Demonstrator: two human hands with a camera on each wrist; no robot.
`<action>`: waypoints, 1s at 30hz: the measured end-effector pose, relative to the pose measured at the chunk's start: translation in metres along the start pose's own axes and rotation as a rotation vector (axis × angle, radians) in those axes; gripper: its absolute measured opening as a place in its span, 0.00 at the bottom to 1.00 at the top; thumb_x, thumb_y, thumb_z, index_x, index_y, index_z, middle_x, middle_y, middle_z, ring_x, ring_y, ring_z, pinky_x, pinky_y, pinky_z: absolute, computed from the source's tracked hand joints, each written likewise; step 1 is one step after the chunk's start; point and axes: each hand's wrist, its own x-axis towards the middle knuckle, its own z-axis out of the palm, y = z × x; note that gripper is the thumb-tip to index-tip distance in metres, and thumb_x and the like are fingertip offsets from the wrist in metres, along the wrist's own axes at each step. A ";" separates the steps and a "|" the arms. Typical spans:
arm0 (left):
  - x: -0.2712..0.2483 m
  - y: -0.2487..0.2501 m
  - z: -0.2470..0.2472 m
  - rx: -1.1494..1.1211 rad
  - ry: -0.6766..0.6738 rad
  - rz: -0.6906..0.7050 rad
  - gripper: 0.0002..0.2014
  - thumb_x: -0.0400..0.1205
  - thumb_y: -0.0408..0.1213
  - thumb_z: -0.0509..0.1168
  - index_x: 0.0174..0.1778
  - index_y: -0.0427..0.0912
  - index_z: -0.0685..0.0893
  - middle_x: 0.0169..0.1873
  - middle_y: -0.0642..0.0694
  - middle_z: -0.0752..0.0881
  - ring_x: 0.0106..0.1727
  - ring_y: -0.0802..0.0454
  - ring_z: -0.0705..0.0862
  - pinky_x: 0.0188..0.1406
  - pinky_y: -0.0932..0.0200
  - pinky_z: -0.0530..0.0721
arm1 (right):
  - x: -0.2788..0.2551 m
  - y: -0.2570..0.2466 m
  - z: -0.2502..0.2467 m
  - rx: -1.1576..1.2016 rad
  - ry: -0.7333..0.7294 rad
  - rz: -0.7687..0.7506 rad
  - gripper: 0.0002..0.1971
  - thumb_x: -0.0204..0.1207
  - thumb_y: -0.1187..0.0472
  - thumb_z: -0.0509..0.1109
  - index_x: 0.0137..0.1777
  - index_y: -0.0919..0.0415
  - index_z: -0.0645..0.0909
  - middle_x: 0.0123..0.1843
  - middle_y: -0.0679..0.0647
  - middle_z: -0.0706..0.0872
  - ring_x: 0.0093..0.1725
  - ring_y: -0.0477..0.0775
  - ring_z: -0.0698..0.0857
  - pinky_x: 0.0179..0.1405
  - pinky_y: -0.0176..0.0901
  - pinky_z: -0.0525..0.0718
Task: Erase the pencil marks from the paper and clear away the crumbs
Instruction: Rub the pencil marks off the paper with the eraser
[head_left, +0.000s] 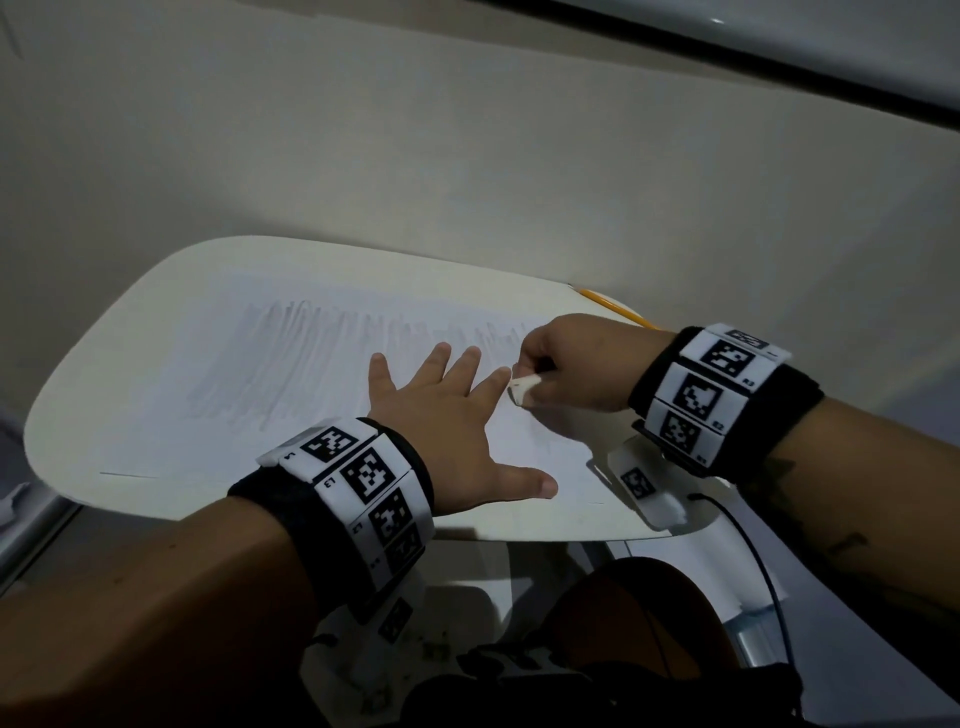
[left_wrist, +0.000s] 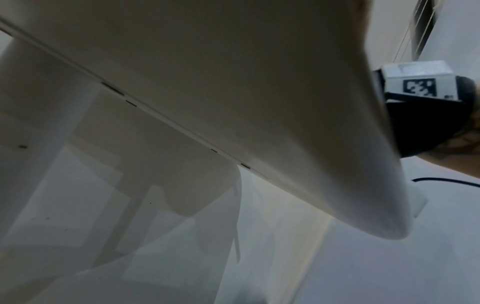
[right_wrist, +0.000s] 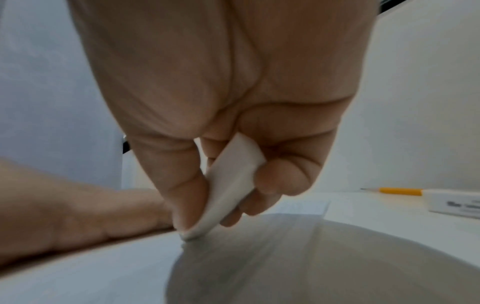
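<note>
Pinching a small white rubber eraser (head_left: 522, 388) between thumb and curled fingers (right_wrist: 283, 179), the right hand (head_left: 576, 364) has its lower tip pressed down onto the white sheet of paper (head_left: 208, 364). From the right wrist view the eraser (right_wrist: 228, 185) stands tilted, its bottom end bent slightly where it meets the sheet. And there's the left hand (head_left: 447, 415), flat on the paper, fingers (head_left: 434, 364) straight and spread, thumb out to the side, gripping nothing, simply pressing the sheet down. Its index fingertip lies just beside the eraser.

The paper lies on a white rounded desk (head_left: 104, 457), covering most of the top. A broad band of grey pencil shading (head_left: 291, 364) runs across the sheet to the left of the hands, with fainter strokes reaching toward the right hand. Crumbs are too small to make out.

At the far right corner of the desk, a yellow wooden pencil (head_left: 618, 307) pokes out from behind the right wrist; in the right wrist view a white rectangular box with dark print (right_wrist: 457, 203) lies next to it. Both wrists wear black bands with black-and-white square marker tags (head_left: 363, 478). The left wrist view shows mostly the desk's underside (left_wrist: 233, 82).
</note>
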 end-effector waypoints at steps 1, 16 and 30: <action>0.000 0.000 0.000 -0.002 -0.003 0.001 0.59 0.59 0.89 0.40 0.85 0.61 0.38 0.86 0.53 0.38 0.86 0.47 0.34 0.75 0.20 0.35 | -0.003 -0.001 -0.001 0.006 -0.042 -0.014 0.07 0.77 0.47 0.73 0.48 0.48 0.84 0.47 0.43 0.88 0.47 0.46 0.86 0.50 0.41 0.84; 0.001 0.000 0.000 0.013 -0.014 0.003 0.56 0.59 0.89 0.38 0.82 0.68 0.36 0.86 0.52 0.37 0.86 0.46 0.33 0.73 0.19 0.34 | -0.014 0.002 -0.004 0.017 -0.225 -0.014 0.06 0.73 0.48 0.77 0.47 0.45 0.87 0.44 0.39 0.90 0.47 0.40 0.87 0.51 0.40 0.85; 0.000 0.001 0.000 0.023 -0.001 0.001 0.55 0.59 0.89 0.38 0.82 0.68 0.37 0.86 0.52 0.37 0.86 0.46 0.33 0.73 0.19 0.34 | -0.009 0.005 -0.005 0.021 -0.108 0.023 0.08 0.75 0.46 0.75 0.48 0.48 0.87 0.45 0.42 0.89 0.48 0.44 0.86 0.50 0.39 0.84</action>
